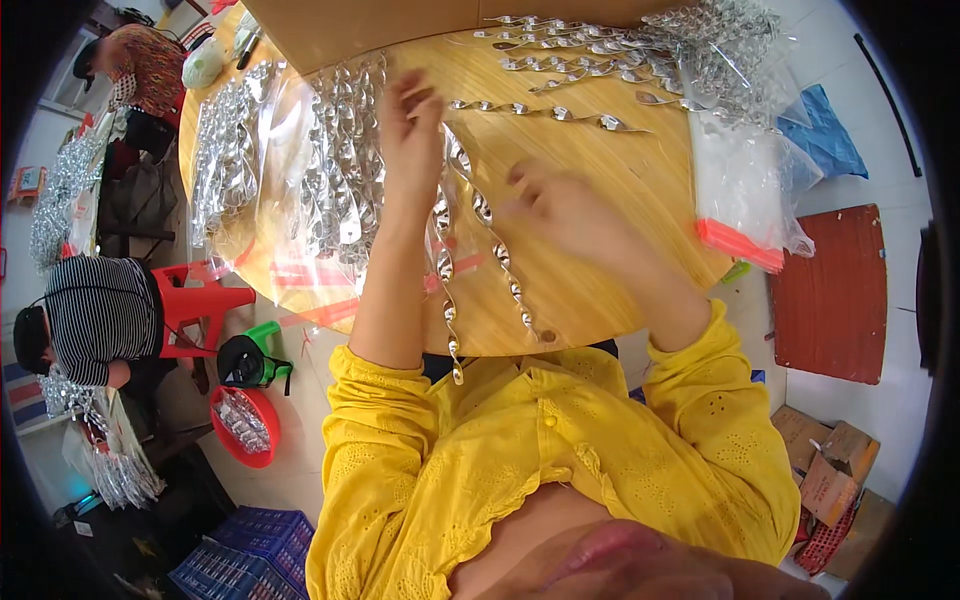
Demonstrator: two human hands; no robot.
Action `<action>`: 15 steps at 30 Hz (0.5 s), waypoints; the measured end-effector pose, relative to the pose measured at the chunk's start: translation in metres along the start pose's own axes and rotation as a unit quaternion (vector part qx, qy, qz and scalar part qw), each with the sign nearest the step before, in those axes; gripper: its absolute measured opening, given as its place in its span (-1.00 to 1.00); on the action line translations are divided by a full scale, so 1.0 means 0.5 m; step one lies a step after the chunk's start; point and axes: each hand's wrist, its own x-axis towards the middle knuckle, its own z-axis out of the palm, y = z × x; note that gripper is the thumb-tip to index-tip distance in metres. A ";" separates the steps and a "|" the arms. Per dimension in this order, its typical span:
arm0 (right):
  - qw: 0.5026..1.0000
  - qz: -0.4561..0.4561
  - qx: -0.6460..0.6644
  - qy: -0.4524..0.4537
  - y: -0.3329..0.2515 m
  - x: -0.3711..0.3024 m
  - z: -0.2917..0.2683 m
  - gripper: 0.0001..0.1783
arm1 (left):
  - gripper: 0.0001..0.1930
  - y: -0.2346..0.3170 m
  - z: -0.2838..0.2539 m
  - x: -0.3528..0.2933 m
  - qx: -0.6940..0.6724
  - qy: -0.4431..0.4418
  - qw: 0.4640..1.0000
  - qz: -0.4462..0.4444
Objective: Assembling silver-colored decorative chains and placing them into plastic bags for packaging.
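Note:
My left hand is raised over the far left part of the round wooden table, beside a bagged bundle of silver twisted strips. Its fingers are loosely bent and apart, with nothing seen in them. To the right, my right hand hovers above the tabletop, its curled fingers smeared by motion. Between my arms two twisted strips lie lengthwise, a left strip and a right strip; the left one pokes past the near table edge. Beyond my right hand one more strip lies crosswise.
A cardboard box stands at the far edge. Many strips are heaped at the far right, near clear plastic bags. Another bagged bundle lies far left. Two people work at the left, by a red stool and a red basin.

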 end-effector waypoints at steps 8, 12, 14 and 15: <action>0.930 -0.013 -0.314 0.188 0.231 0.060 -0.131 -0.75 | -0.79 -0.019 0.034 -0.047 0.387 -0.498 0.765 0.133; 0.922 -0.028 -0.344 0.174 0.223 0.056 -0.139 -0.79 | -0.80 -0.041 0.025 -0.057 0.410 -0.458 0.779 0.124; 0.982 0.042 -0.105 0.150 0.206 0.050 -0.169 -0.84 | -0.79 -0.047 0.026 -0.053 0.423 -0.422 0.786 0.159; 0.982 0.043 -0.104 0.150 0.192 0.044 -0.179 -0.84 | -0.79 -0.046 0.025 -0.053 0.424 -0.423 0.785 0.158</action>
